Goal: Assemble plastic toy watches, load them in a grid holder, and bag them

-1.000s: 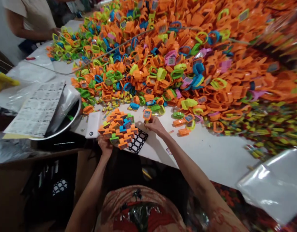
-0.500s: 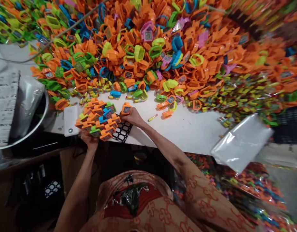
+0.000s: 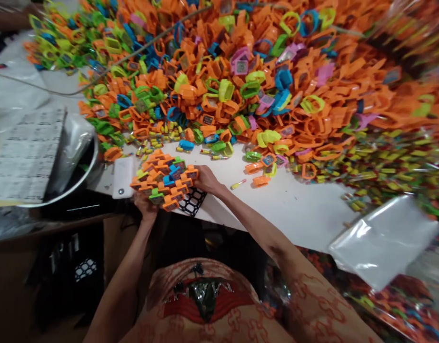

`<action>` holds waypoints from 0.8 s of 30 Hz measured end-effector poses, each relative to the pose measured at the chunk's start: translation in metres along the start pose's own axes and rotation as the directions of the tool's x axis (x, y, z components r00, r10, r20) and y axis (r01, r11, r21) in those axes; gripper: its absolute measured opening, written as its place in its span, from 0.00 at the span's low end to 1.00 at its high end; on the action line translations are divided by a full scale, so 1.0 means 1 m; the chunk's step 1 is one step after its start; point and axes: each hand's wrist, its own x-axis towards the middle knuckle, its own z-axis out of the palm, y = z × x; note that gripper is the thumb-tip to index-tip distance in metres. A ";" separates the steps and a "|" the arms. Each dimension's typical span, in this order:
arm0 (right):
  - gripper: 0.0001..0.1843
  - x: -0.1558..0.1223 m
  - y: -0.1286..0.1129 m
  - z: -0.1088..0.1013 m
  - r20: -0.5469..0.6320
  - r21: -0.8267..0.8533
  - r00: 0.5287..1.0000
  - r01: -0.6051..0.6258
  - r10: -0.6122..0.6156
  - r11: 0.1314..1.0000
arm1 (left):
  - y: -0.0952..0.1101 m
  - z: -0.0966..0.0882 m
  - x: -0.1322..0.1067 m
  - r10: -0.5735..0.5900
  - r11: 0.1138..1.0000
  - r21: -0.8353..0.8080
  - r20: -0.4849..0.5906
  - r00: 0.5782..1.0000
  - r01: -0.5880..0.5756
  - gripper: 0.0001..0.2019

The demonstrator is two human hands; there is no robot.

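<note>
My left hand [image 3: 146, 204] is closed under a bunch of plastic toy watches [image 3: 164, 181], mostly orange with a few blue, green and yellow ones. Their square faces point up, and the bunch hides most of my fingers. At its right side, my right hand [image 3: 207, 180] is closed on an orange toy watch [image 3: 192, 173], which meets the bunch's edge. Below my right hand, a black lattice piece [image 3: 193, 202] lies at the table's front edge. A white rectangular device [image 3: 123, 177] lies just left of the bunch.
A big heap of toy watches [image 3: 205, 85] covers the back of the white table [image 3: 276, 205]. Small yellow-and-red sticks [image 3: 380, 162] are piled at right, near clear plastic bags [image 3: 384, 243]. A white-rimmed bucket [image 3: 93, 164] stands left, beside a printed sheet [image 3: 26, 152].
My right hand has brought the orange toy watch left against the bunch, closing the small gap between them. The view has swung left, so everything appears shifted right.
</note>
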 end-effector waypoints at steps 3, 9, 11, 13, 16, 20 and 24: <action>0.03 0.000 0.004 -0.013 0.069 0.013 0.998 0.002 -0.003 1.000 | 0.004 -0.002 -0.003 0.030 0.999 0.038 -0.044 0.999 -0.028 0.15; 0.13 0.076 -0.031 -0.048 -0.174 -0.280 0.982 0.028 -0.080 0.959 | 0.002 0.001 -0.012 0.134 0.989 0.071 -0.032 0.990 -0.131 0.06; 0.13 0.118 -0.059 -0.039 -0.116 -0.405 0.985 0.071 -0.128 0.912 | 0.001 0.002 -0.014 0.156 0.986 0.065 -0.049 0.987 -0.153 0.05; 0.13 0.157 -0.085 -0.020 0.028 -0.522 0.985 0.159 -0.170 0.838 | 0.000 0.003 -0.016 0.180 0.982 0.060 -0.053 0.982 -0.177 0.06; 0.17 0.198 -0.107 0.010 0.194 -0.660 0.971 0.232 -0.137 0.714 | -0.002 0.004 -0.019 0.203 0.979 0.044 -0.045 0.978 -0.201 0.09; 0.20 0.210 -0.107 0.018 0.247 -0.730 0.968 0.215 -0.043 0.649 | -0.007 0.006 -0.022 0.220 0.975 0.018 -0.055 0.974 -0.220 0.10; 0.14 0.174 -0.080 -0.012 0.154 -0.708 0.988 0.117 -0.009 0.696 | -0.011 0.009 -0.024 0.258 0.966 0.010 -0.058 0.964 -0.258 0.11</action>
